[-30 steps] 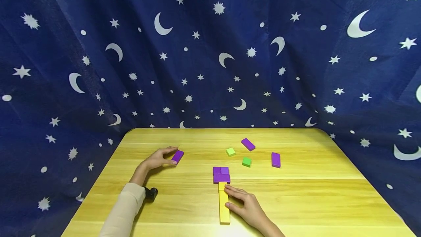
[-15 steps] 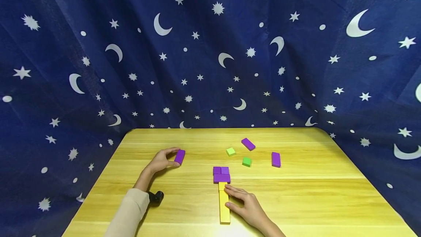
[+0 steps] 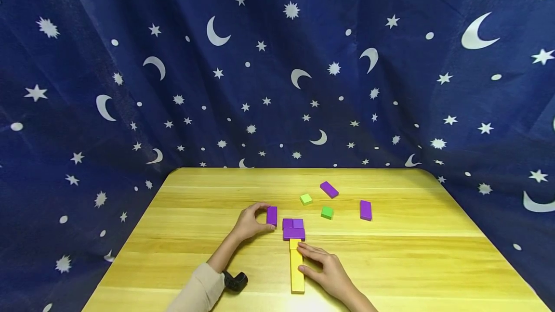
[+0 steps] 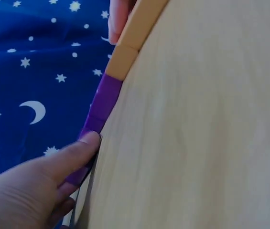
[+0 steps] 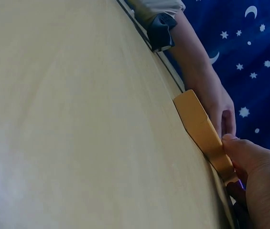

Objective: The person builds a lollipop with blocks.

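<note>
In the head view my left hand (image 3: 250,223) pinches a purple block (image 3: 271,216) between thumb and fingers, just left of the purple cluster. That cluster is a wide purple block (image 3: 293,234) with two small purple blocks (image 3: 287,223) side by side behind it. A small yellow block (image 3: 295,243) and a long yellow block (image 3: 297,273) run from it toward the front edge in one line. My right hand (image 3: 325,269) rests against the right side of these yellow pieces, fingers extended, thumb touching the long one. In the left wrist view my left thumb (image 4: 80,155) partly covers purple pieces.
Behind and right of the cluster lie a light green block (image 3: 306,199), a green block (image 3: 327,213) and two purple blocks (image 3: 329,189). A black wrist device (image 3: 236,281) is on the left arm. A starry blue curtain (image 3: 277,61) hangs behind the wooden table (image 3: 412,254).
My left hand has taken hold of the purple block and moved it right and slightly nearer, close to the cluster. The right hand stays in place beside the yellow blocks.
</note>
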Demonstrator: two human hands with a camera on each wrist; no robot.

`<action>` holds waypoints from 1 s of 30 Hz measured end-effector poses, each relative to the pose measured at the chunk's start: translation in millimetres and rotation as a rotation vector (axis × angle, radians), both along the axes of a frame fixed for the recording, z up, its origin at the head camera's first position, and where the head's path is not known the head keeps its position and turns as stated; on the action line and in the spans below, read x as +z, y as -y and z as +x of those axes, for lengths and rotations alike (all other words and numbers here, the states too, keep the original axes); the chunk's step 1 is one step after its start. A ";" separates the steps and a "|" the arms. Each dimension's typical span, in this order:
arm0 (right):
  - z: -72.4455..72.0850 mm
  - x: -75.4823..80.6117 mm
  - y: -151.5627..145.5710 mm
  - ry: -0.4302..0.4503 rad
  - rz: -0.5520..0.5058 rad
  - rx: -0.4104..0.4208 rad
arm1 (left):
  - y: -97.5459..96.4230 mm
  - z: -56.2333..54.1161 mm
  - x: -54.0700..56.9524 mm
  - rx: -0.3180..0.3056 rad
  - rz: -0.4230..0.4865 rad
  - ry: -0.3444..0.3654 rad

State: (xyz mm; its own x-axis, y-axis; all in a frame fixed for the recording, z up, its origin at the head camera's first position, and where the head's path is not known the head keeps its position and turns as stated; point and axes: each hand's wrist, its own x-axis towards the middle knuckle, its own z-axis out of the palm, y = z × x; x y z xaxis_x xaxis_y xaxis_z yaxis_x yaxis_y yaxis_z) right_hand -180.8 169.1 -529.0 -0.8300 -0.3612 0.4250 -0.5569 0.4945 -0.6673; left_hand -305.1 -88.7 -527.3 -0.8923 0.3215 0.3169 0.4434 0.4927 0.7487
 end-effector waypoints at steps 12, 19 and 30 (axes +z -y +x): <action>-1.7 1.9 2.8 -0.010 -0.009 0.010 | 8.6 -1.0 0.0 -0.170 -0.042 0.030; -2.0 -0.1 2.8 -0.015 0.003 0.001 | 9.7 -2.3 -4.0 -0.195 -0.065 -0.052; -0.7 -2.0 1.4 -0.015 0.002 -0.012 | 3.4 -3.0 -7.2 -0.164 -0.048 0.053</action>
State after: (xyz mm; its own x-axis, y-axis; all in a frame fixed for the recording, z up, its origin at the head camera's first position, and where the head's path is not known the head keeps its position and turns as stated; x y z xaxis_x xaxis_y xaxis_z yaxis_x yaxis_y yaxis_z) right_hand -181.6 167.7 -531.1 -0.8277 -0.3523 0.4367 -0.5610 0.5020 -0.6582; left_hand -308.1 -92.1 -534.5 -0.8417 0.4776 0.2517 0.4813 0.4524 0.7508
